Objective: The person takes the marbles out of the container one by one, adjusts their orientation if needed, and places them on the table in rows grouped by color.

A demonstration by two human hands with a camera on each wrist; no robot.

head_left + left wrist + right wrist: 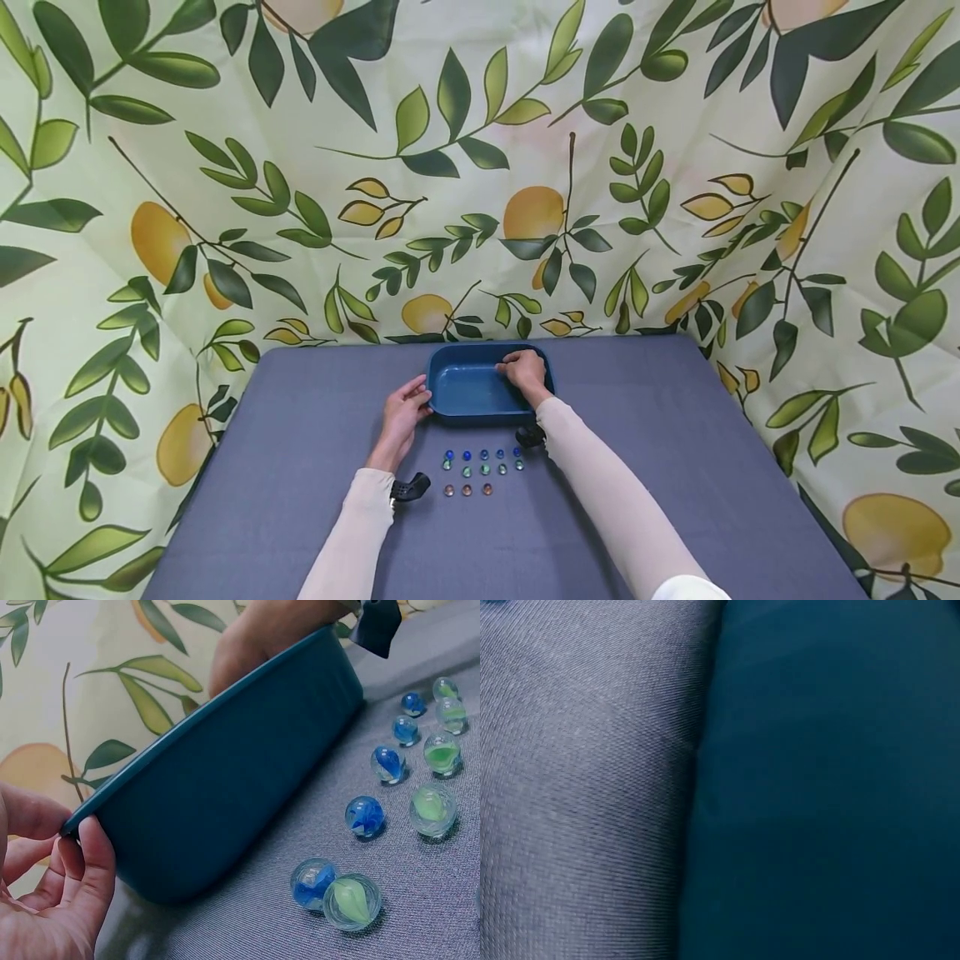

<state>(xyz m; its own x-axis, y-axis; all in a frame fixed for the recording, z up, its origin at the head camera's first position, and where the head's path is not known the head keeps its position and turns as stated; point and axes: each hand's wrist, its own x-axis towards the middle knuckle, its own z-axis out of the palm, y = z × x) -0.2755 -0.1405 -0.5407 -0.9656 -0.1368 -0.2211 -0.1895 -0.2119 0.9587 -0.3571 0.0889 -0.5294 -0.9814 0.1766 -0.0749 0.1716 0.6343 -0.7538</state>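
Observation:
A dark blue rectangular plastic tub (472, 418) stands near the back of the table. My left hand (403, 414) pinches its rim at the left end; in the left wrist view the thumb and fingers (94, 851) meet at the corner. Over the tub's right part, my right hand (524, 372) reaches inside with bent fingers; whether it holds anything is hidden. In front of the tub lie glass marbles in rows: blue marbles (483, 454) nearest the tub, then green marbles (485, 469), then three amber marbles (467, 490). The right wrist view shows only the tub's wall (825, 795) and cloth.
Grey cloth (315, 467) covers the table. A leaf-and-fruit patterned curtain (465, 208) hangs behind and at both sides. Black wrist cameras (410, 487) sit on both forearms, close to the marble rows.

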